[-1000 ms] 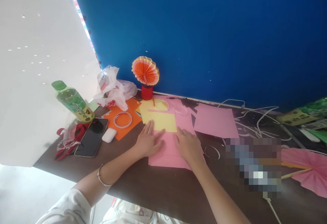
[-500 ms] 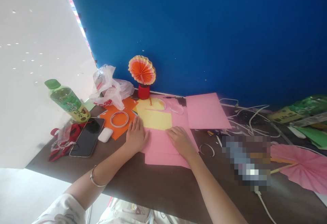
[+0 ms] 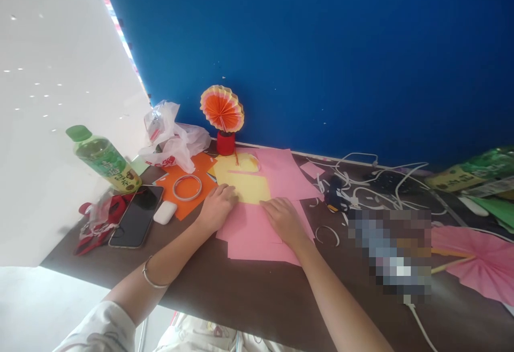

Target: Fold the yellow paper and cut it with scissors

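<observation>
A yellow paper sheet point(image 3: 249, 187) lies over pink sheets point(image 3: 249, 234) in the middle of the table. My left hand point(image 3: 219, 207) rests flat on its left edge, fingers outstretched. My right hand point(image 3: 283, 221) lies with extended fingers at the yellow sheet's lower right corner and on the pink paper. Neither hand grasps anything. Behind my right hand another pink sheet point(image 3: 287, 175) lies against the yellow one. Orange paper point(image 3: 182, 204) with a ring-shaped bangle point(image 3: 187, 187) on it is left of my left hand.
An orange folded-paper fan point(image 3: 222, 109) stands in a red holder point(image 3: 226, 143) at the back. To the left are a plastic bag point(image 3: 176, 140), green bottle point(image 3: 106, 159), phone point(image 3: 136, 218) and white case point(image 3: 165, 212). Cables point(image 3: 401, 186) and a pink fan point(image 3: 480, 261) lie right.
The back right pink sheet has shifted left and now lies flatter, uncovering a dark object, a small pink piece and white strips. My left hand has moved slightly right onto the yellow sheet.
</observation>
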Available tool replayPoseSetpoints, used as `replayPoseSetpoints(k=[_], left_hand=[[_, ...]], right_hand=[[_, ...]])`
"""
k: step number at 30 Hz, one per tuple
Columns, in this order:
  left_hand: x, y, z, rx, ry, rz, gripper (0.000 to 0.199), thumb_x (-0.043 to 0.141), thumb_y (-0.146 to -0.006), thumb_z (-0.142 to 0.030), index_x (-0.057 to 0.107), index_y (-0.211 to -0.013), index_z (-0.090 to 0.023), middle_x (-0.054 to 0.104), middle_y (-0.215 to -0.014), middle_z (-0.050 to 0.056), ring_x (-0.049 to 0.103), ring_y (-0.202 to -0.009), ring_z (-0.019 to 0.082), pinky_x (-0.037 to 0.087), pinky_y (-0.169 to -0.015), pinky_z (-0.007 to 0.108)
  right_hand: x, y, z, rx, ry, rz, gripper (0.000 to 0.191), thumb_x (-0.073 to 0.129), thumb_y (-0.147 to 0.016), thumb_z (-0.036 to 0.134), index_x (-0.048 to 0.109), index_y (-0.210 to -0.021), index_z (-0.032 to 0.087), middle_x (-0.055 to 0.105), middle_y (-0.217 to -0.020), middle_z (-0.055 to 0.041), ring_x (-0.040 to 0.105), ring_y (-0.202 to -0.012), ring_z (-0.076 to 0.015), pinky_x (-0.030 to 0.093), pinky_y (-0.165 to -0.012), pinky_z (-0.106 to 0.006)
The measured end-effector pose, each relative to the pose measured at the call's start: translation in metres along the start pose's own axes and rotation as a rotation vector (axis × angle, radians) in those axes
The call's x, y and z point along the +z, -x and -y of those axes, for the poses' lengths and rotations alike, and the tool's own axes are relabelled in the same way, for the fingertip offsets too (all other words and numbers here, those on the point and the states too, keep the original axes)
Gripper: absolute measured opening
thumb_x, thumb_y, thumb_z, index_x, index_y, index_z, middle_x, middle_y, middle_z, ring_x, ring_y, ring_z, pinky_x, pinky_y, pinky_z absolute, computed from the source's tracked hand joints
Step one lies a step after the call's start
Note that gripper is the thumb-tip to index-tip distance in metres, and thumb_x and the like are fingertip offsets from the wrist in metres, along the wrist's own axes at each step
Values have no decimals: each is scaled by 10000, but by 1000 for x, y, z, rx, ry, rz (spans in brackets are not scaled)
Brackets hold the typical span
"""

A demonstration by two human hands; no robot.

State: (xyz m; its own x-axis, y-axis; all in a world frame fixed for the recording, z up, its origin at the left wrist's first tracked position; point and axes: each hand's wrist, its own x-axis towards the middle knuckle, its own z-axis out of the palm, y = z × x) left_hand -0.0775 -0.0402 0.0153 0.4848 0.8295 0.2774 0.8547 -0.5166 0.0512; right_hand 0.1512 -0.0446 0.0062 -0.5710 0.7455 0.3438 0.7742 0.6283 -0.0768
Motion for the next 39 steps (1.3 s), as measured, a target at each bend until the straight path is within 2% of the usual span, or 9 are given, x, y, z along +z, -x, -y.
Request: replayPoseSetpoints(k=[10,13,17,22,25,28,34,37,39], left_hand=[[-3,-4,2,64,28,66,274,371,-840,-63,584,-975,-169,610,-976,90,540,-889,218,442,-718,335],[0,-3,4,-10,333,-57,254,381,-873,-142,614,-971,-174,643,-918,79,572,-850,198,456,-731,325],[1,-6,6,-310,935,-189,299,558,-795,-394,665,-938,-155,681,-767,50,603,-661,148,476,-622,259],[-5,-11,9,-564,1268,-174,381,685,-645,-454,703,-839,-126,690,-698,52,618,-646,155,476,-626,252],[-4,-11,11,-547,1372,-95,434,706,-630,-435,684,-934,-125,703,-751,64,631,-686,168,481,-647,262],[0,-9,10,-470,1270,-91,386,691,-659,-426,686,-921,-143,698,-721,50,617,-624,154,471,-581,253],[2,-4,2,-126,767,-514,209,617,-767,-354,653,-913,-208,681,-894,63,613,-862,196,481,-790,345],[0,-1,-2,-262,604,-739,462,689,-695,-373,533,-1089,-188,582,-1068,109,513,-1067,245,403,-925,433],[2,0,-5,-426,672,-751,566,699,-675,-400,459,-1140,-185,516,-1132,121,477,-1105,250,388,-942,442]], right_hand=[[-4,-7,8,88,-160,-116,237,411,-892,219,645,-897,183,679,-891,-66,567,-878,-203,386,-849,-368],[-8,-6,7,241,-361,-189,222,460,-867,274,656,-803,193,680,-816,-60,585,-829,-198,426,-803,-359],[-12,-4,1,514,-794,-182,224,586,-772,392,660,-760,182,678,-793,-45,608,-756,-186,466,-703,-306],[-9,-4,-4,667,-1042,-134,293,635,-710,447,666,-696,156,669,-719,-37,599,-696,-177,457,-651,-279],[-8,-7,-3,688,-1040,-163,294,640,-705,443,669,-666,152,674,-702,-43,607,-687,-186,467,-646,-286],[-9,-7,0,631,-931,-274,236,636,-724,396,684,-689,168,691,-744,-48,626,-712,-197,492,-668,-305],[-13,-1,4,287,-603,-571,114,610,-781,226,710,-835,223,694,-845,-45,647,-754,-176,545,-702,-315],[-15,2,8,179,-485,-689,207,591,-790,152,698,-939,248,689,-949,-51,652,-847,-181,553,-783,-340],[-15,2,10,141,-439,-721,257,585,-789,123,688,-980,259,677,-1015,-57,648,-897,-187,550,-817,-356]])
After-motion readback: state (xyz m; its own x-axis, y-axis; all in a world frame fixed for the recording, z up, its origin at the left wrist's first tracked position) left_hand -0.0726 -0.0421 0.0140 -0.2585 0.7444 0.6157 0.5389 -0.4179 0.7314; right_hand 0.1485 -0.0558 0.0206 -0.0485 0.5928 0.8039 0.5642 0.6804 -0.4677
